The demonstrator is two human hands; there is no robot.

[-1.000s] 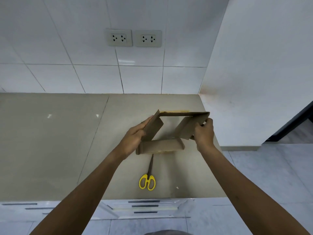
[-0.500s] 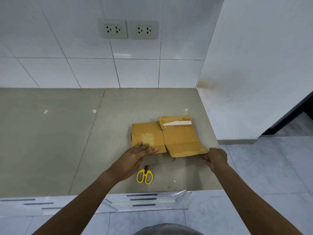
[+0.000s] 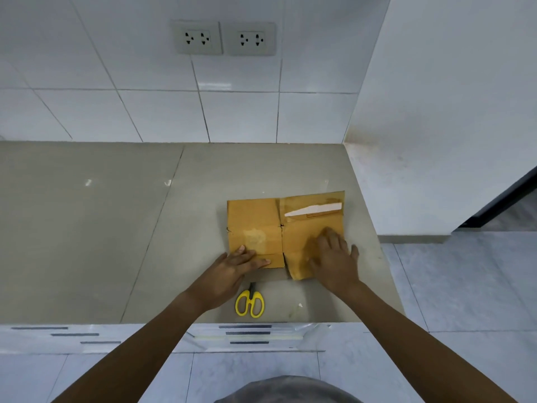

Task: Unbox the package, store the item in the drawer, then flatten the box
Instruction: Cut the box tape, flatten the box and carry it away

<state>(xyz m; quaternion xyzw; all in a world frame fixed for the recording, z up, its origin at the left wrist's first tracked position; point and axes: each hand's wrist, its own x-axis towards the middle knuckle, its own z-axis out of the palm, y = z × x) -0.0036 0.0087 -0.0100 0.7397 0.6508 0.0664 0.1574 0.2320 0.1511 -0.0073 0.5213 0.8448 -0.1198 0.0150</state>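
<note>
The brown cardboard box (image 3: 279,231) lies squashed flat on the grey stone tabletop (image 3: 116,228), right under both hands. It looks like two panels side by side with flaps at the far end, and a strip of white torn label (image 3: 312,210) sits beyond the right hand's fingertips.

The left hand (image 3: 232,271) is open and flat. Its fingers press down on the near corner of the left panel. The right hand (image 3: 334,257) is open too, with fingers spread wide, and its palm pushes on the right panel. Neither hand is gripping anything; both are just pressing.

A pair of scissors with yellow loop handles (image 3: 250,302) rests on the tabletop just below the left hand, close to its wrist. The blades point up toward the box, and the tips may be tucked under the cardboard edge, but that part is hard to see.

The cardboard looks light and thin. It is stiff along the panels but bends easily at the creases, so it will likely want to spring back up when the hands let go. The smooth tabletop may let it slide. A good place to push is right on the fold lines, and a good place to take hold is the outer edges, away from the scissors.

No item from the box shows here, so flattening seems to be the last step, nearly done.
</note>
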